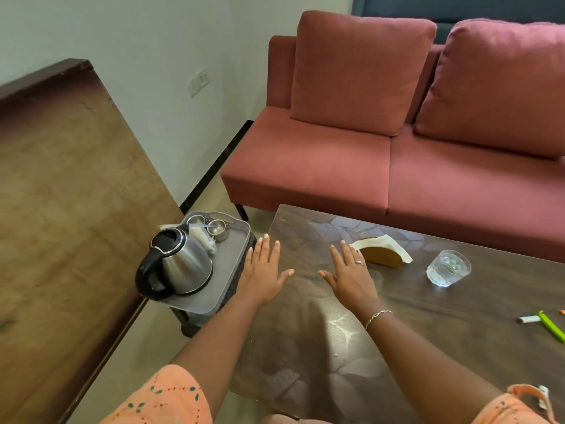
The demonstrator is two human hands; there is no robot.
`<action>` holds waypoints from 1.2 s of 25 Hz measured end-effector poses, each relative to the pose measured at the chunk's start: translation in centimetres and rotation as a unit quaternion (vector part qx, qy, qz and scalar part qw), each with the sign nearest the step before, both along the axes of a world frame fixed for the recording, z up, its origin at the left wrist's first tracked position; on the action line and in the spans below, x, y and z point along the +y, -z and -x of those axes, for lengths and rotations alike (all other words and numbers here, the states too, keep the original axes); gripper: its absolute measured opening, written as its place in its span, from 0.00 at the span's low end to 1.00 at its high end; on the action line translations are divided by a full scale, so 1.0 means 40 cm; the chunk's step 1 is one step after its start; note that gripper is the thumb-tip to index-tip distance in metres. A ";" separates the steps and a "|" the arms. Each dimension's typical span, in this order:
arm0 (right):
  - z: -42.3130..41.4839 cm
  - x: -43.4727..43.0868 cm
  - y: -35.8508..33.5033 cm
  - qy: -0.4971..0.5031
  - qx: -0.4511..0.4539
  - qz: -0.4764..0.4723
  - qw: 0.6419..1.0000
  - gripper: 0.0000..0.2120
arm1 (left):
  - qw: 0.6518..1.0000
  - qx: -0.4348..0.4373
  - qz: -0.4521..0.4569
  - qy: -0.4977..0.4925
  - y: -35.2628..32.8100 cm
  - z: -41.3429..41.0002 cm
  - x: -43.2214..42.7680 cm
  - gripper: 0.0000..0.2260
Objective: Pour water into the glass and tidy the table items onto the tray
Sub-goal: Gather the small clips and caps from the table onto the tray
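A steel kettle (pixel 180 264) with a black handle stands on a grey tray (pixel 226 270), which sits on a low stand left of the dark wooden table (pixel 397 316). Two small steel cups (pixel 218 230) and some sachets share the tray's far end. A clear glass (pixel 448 268) stands upright on the table at the right. A wooden napkin holder (pixel 383 254) with white napkins is beside it. My left hand (pixel 264 270) lies flat with fingers spread at the table's left edge, next to the tray. My right hand (pixel 350 272) is flat over the table, holding nothing.
A green pen (pixel 552 327) and a small white tube (pixel 529 319) lie at the table's right edge. A pink sofa (pixel 382 148) stands behind the table. A large wooden surface (pixel 61 209) fills the left side.
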State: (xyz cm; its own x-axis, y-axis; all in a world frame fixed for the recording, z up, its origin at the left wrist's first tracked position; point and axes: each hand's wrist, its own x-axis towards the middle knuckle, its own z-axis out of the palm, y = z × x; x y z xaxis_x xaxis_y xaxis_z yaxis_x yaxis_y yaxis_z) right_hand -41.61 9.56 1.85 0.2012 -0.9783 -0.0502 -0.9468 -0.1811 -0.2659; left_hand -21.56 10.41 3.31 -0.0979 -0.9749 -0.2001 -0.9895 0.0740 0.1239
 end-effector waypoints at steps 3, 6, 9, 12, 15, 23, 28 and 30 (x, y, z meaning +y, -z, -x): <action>0.042 0.050 0.002 0.002 -0.001 0.013 1.000 0.32 | 1.000 0.007 0.006 0.008 -0.007 0.063 0.051 0.32; 0.085 0.106 0.004 0.003 -0.001 0.016 1.000 0.33 | 0.999 0.012 0.019 0.025 -0.008 0.129 0.102 0.32; 0.142 0.159 0.008 0.007 0.000 0.025 1.000 0.38 | 0.999 0.012 0.019 0.029 -0.003 0.190 0.151 0.32; 0.218 0.214 -0.002 0.029 -0.001 0.020 0.999 0.38 | 0.999 0.003 0.013 0.052 -0.001 0.260 0.198 0.32; 0.290 0.267 -0.023 0.051 0.000 0.021 0.999 0.32 | 0.997 0.009 0.015 0.071 -0.001 0.322 0.219 0.32; 0.562 0.392 0.008 0.156 0.024 -0.015 0.987 0.33 | 0.984 0.023 -0.011 0.177 0.024 0.588 0.248 0.32; 0.768 0.441 0.058 0.205 0.049 -0.057 0.976 0.31 | 0.974 0.020 -0.026 0.225 0.058 0.794 0.233 0.32; 0.862 0.455 0.086 0.222 0.050 -0.058 0.972 0.30 | 0.970 0.015 -0.039 0.239 0.073 0.888 0.225 0.32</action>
State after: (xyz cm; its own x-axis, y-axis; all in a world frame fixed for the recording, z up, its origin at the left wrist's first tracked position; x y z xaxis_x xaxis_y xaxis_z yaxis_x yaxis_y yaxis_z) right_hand -76.11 27.75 -1.57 -0.2505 -0.9544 -0.1622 -0.9472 0.2763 -0.1630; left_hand -57.07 19.41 0.38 -0.5416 -0.7988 -0.2621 -0.8406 0.5122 0.1761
